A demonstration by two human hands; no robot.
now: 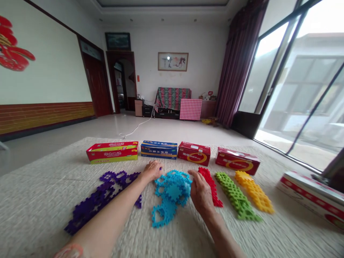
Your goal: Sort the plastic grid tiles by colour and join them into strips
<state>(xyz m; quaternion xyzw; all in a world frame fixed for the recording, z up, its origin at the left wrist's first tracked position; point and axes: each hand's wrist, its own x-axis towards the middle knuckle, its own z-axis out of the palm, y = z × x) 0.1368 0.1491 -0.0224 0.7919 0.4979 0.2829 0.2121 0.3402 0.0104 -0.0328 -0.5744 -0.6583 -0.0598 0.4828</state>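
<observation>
Cream woven rug (32, 208) spreads across the tiled floor of a bright room, and at its middle lies the landmark here: a blue cluster of interlocking plastic tiles (172, 191). Its long axis runs on a slant, from a broad, lobed mass at upper right down to a narrower arm at lower left, pointing back toward the person. The cluster sits between the two hands.

The right hand (200, 191) is the nearer one. It lies palm down against the cluster's right edge, its fingers close together and lightly extended, their tips on the blue tiles, with no pinch showing. The left hand (152, 171) sits just beside the cluster's upper left edge, knuckles up. Its fingers curl downward and are partly hidden, so whether they close on anything cannot be told.

Left of the cluster, a long sprawl of purple tiles (107, 186) runs alongside the left forearm. To its right, past the right hand, a red tile strip (211, 186), a green tile strip (236, 195) and a yellow tile strip (254, 191) lie side by side, all slanted. Beyond the cluster stands a row of cartons: a blue carton (159, 149) almost straight ahead, with a red-and-yellow carton (111, 152) to its left and two red cartons (194, 153) to its right. A long white-and-red carton (313, 195) lies well to the right of the cluster.
</observation>
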